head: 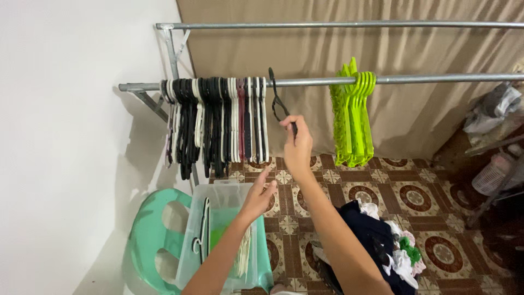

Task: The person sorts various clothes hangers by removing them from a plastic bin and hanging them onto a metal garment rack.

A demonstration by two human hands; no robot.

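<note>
— While the right hand [297,143] is reaching up toward the lower rail [415,79], what is it gripping?

— It is pinching a black hanger [277,98] between fingers and thumb, closed on the hanger's lower part. The hook is sitting over the rail, so the hanger is hanging there while the hand is holding it.

— Where on the rail is that hanger sitting?

— It is hanging just to the right of the dense row of black and white hangers [215,123], in the gap between that row and the bunch of lime-green hangers [353,117], which is hanging well apart to the right.

— And the left hand [259,196]?

— It is hovering lower down, fingers loosely spread and holding nothing. It is floating above the clear plastic bin [188,251], near its far edge.

— What is lying in that bin?

— More hangers [203,229] are standing on edge inside it, pale and dark ones. The bin is resting on a mint-green plastic chair [147,240] against the white wall.

— Anything else lying near the arms?

— A heap of clothes [382,240], dark with white, pink and green pieces, is lying under the right forearm on the patterned tile floor [409,191]. A beige curtain [409,49] is hanging behind both rails.
</note>
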